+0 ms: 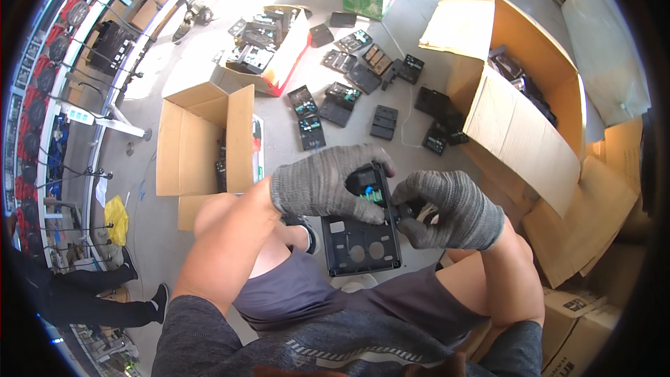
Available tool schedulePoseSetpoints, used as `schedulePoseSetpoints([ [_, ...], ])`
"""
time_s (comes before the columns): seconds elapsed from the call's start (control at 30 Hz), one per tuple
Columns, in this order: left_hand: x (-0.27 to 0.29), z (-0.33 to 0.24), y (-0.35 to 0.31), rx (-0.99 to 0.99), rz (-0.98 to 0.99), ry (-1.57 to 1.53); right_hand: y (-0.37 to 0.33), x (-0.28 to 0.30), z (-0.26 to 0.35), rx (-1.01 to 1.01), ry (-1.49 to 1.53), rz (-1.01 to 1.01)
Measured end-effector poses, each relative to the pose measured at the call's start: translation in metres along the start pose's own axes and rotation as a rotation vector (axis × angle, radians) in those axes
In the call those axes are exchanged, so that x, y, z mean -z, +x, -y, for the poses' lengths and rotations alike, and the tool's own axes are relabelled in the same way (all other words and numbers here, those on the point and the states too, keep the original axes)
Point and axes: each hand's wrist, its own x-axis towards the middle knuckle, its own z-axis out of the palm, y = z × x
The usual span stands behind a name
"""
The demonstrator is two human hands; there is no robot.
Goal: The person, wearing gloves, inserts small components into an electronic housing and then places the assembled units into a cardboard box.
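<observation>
Both of my hands wear grey knit gloves. My left hand [331, 181] is closed around the upper part of an opened black plastic case [363, 246], above my lap. Its lower half has round and square cut-outs, and a green circuit board [372, 195] with a blue part shows in the upper half. At the case's right edge, my right hand [453, 213] has its fingers curled together. Something dark with a pale, wire-like bit lies between them, too hidden to name.
Several black cases [384, 122], some opened with boards showing, lie on the floor ahead. A filled carton [289, 56] stands beyond, an open carton [188, 139] left, a large carton [530, 119] right. A person's legs [105, 300] show at left, beside racks [70, 49].
</observation>
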Motion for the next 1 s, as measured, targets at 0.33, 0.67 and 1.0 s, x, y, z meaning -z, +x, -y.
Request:
schedulePoseSetpoints([
  [0.33, -0.008, 0.001, 0.002, -0.037, 0.004, 0.037, -0.014, -0.012, -0.009, 0.013, -0.145, 0.002],
  [0.67, -0.010, -0.002, -0.003, -0.002, -0.057, 0.132, -0.015, -0.032, -0.021, -0.096, 0.066, -0.098],
  [1.0, 0.056, 0.011, -0.031, 0.411, -0.561, 0.499, -0.006, -0.053, -0.047, -0.241, -0.302, -0.099],
])
